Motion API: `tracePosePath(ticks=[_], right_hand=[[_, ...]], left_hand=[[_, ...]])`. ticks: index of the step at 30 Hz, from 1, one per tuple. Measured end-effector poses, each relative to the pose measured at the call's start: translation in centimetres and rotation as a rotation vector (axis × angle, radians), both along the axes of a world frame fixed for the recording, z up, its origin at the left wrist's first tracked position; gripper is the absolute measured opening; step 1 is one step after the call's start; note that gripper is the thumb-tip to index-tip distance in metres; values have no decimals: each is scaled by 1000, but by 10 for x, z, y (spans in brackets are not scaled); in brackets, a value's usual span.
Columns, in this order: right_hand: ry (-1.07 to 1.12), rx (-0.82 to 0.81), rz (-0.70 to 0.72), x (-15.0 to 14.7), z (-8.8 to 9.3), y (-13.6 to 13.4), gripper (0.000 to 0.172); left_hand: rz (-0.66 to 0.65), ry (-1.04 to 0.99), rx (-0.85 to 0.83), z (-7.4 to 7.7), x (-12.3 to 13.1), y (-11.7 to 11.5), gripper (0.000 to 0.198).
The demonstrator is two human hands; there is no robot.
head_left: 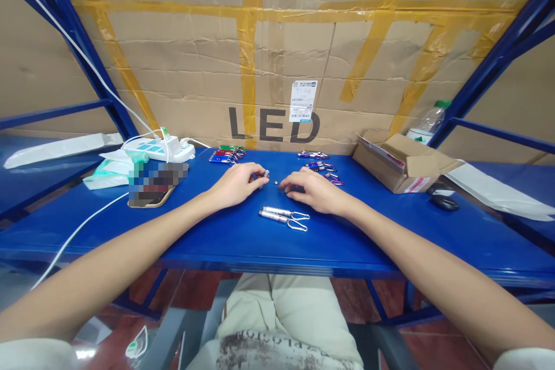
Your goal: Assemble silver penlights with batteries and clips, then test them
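Observation:
My left hand [241, 184] is closed, its thumb and fingertips pinching a small silvery piece [266, 173] whose kind is too small to make out. My right hand [311, 189] hovers low over the table with fingers curved and apart, nothing visible between them. Between the two hands a tiny round metal disc [276, 182], like a button cell, lies on the blue surface. Nearer to me are two slim silver tubes [274, 215] with carabiner clips, which look like keychain flashlights, lying side by side.
Similar green, red and blue tubes [225, 155] lie behind my left hand; dark blue and purple ones [318, 166] lie behind my right. Leftward are a power strip [176, 150], a phone [158, 188] and a tissue pack [115, 170]. An open carton [401, 162] and a mouse [444, 202] stand right.

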State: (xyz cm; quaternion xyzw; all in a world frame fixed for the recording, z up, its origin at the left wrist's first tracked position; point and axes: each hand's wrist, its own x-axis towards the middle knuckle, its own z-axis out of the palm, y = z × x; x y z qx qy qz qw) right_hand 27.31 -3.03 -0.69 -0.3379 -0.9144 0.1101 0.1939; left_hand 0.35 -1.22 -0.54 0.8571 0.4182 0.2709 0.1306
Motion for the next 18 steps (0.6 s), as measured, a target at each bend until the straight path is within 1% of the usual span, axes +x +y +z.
tracePosePath(ticks=[5, 11, 15, 18], right_hand=[[83, -97, -30, -2, -1, -1, 23], [108, -125, -46, -3, 2, -3, 20], [125, -73, -55, -5, 1, -4, 19], [94, 2, -22, -6, -1, -4, 31]], left_hand=[[11, -2, 3, 1, 0, -1, 20], [45, 7, 6, 2, 0, -1, 20], [58, 14, 32, 2, 0, 0, 21], [73, 15, 38, 2, 0, 0, 22]])
